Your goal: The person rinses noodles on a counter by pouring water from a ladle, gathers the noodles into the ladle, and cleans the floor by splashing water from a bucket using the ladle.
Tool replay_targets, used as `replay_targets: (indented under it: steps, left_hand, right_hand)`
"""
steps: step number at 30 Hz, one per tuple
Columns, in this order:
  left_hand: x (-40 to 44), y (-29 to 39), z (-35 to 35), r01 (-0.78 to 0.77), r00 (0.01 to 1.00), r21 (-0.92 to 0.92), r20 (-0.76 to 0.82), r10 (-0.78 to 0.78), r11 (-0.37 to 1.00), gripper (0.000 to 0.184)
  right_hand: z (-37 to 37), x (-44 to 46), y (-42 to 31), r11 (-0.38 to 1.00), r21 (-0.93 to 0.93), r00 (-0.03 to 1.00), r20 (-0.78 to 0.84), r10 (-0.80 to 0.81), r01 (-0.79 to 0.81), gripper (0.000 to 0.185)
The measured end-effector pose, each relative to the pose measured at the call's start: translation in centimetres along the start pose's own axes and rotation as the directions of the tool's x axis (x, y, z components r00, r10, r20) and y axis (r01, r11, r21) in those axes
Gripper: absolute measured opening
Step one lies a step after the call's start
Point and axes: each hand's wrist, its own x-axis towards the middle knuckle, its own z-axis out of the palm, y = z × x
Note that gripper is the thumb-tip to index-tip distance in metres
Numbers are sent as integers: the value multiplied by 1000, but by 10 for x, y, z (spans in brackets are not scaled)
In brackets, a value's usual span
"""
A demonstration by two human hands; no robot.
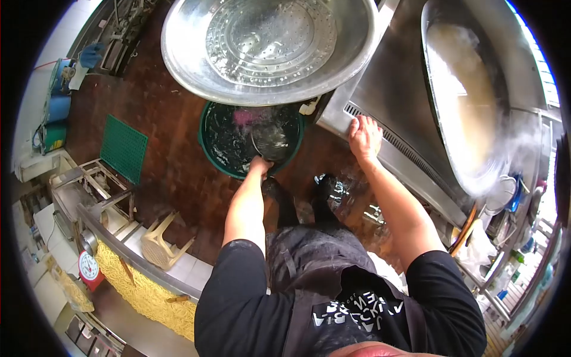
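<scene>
I see the left hand (260,167) just left of centre, reaching toward 11 o'clock over the near rim of a dark green tub (205,144). Its fingers look curled around the near end of a metal scoop (272,143), though the hand covers the part it grips. The scoop sits within the tub, its round bowl beyond the knuckles toward 12 o'clock. I also make out a pinkish patch (242,116) in the tub, toward its 11 o'clock; I cannot tell what it is.

The right hand (365,138) is at my 2 o'clock, empty, fingers extended and slightly apart, apparently resting on the edge of the steel stove (392,89) beside its vent slots (410,154). Farther out at 2 o'clock, a wide pan (438,113) holds steaming, cloudy liquid (467,113).

At 12 o'clock a large perforated metal basin (270,44), beaded with water, overlaps the tub's far side in my view. A green mat (124,149) lies at 9 o'clock; at 8 o'clock I have a beige stool (160,245), yellow noodles (143,294) and a red scale (89,268).
</scene>
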Motion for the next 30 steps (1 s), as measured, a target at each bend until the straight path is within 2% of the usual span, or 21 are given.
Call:
replay_targets:
  steps: [1, 4, 5, 8, 10, 14, 16, 20, 22, 23, 26, 30]
  left_hand:
    - [-5, -5, 3, -108, 994, -258, -40, 101, 960, 24]
    - [-20, -21, 9, -93, 995, -532, -28, 92, 842, 17]
    - [-33, -26, 15, -145, 989, -601, -78, 123, 786, 16]
    - [-71, -49, 22, -215, 969, -726, -74, 236, 653, 19]
    - [-128, -48, 15, -249, 963, -797, -142, 231, 550, 26]
    - [-240, -44, -26, -393, 917, -780, -298, 264, 487, 35]
    - [-290, -41, -57, -485, 874, -720, -380, 302, 496, 38]
    - [-364, -27, -128, -564, 816, -571, -497, 295, 597, 39]
    - [-391, -9, -159, -565, 791, -496, -554, 261, 659, 37]
    - [-405, 8, -171, -582, 761, -467, -601, 245, 665, 25]
    - [-418, 35, -210, -518, 751, -368, -627, 205, 773, 24]
    - [-408, 67, -252, -488, 700, -212, -674, 236, 847, 25]
  right_hand:
    - [0, 0, 0, 1000, 6, 1000, 2, -5, 5, 26]
    - [2, 0, 0, 1000, 13, 1000, -15, -22, 22, 26]
    - [3, 1, 1, 1000, 5, 1000, -1, -18, 18, 26]
    - [3, -2, 1, 1000, 8, 1000, 13, -15, 15, 27]
    - [1, 1, 1, 1000, 9, 1000, 18, -8, 8, 27]
    - [-1, 1, 0, 1000, 20, 1000, 16, 6, -6, 28]
    - [-5, 0, -1, 1000, 26, 1000, 24, 11, -12, 28]
    - [-3, -3, 2, 999, 32, 1000, 0, 5, -5, 26]
    - [-6, -1, 1, 1000, 27, 1000, 2, 6, -6, 24]
    - [-6, -2, 2, 999, 33, 1000, -4, 7, -7, 24]
    - [-6, -2, 2, 999, 47, 1000, -8, 10, -10, 24]
    - [-5, -1, 3, 998, 67, 1000, 4, 16, -16, 24]
